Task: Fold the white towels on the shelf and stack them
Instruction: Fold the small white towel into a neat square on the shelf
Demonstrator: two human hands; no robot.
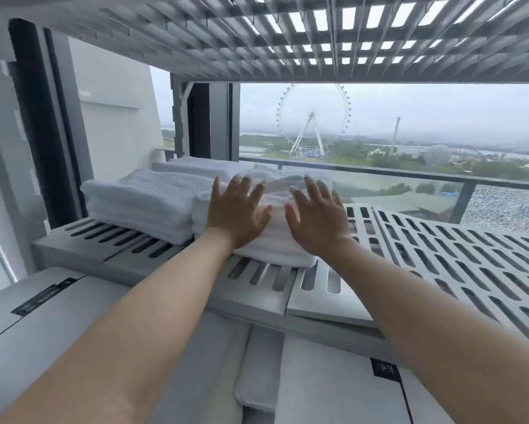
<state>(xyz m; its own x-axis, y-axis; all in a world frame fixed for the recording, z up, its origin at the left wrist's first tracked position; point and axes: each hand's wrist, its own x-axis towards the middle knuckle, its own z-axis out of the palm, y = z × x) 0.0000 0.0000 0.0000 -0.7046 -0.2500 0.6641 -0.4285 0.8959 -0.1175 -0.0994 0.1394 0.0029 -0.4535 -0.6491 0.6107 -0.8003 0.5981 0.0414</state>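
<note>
Both hands lie flat with fingers spread on the front face and top of one stack of folded white towels point(272, 240); neither pinches any fabric. The left hand point(237, 211) and the right hand point(316, 218) sit side by side, thumbs apart, with a strip of towel visible between them.

This stack rests on the slotted grey shelf point(440, 258), its lower front edge set back slightly from the shelf's front rim. A second stack of folded towels point(144, 203) stands to the left, touching the first. A third, lower pile of towels point(196, 165) lies behind both, near the window glass point(379, 185). Stacks counted: three.

To the right of the handled stack the shelf surface is open to its far end. The upper slotted shelf point(318, 38) leaves headroom above the stacks
</note>
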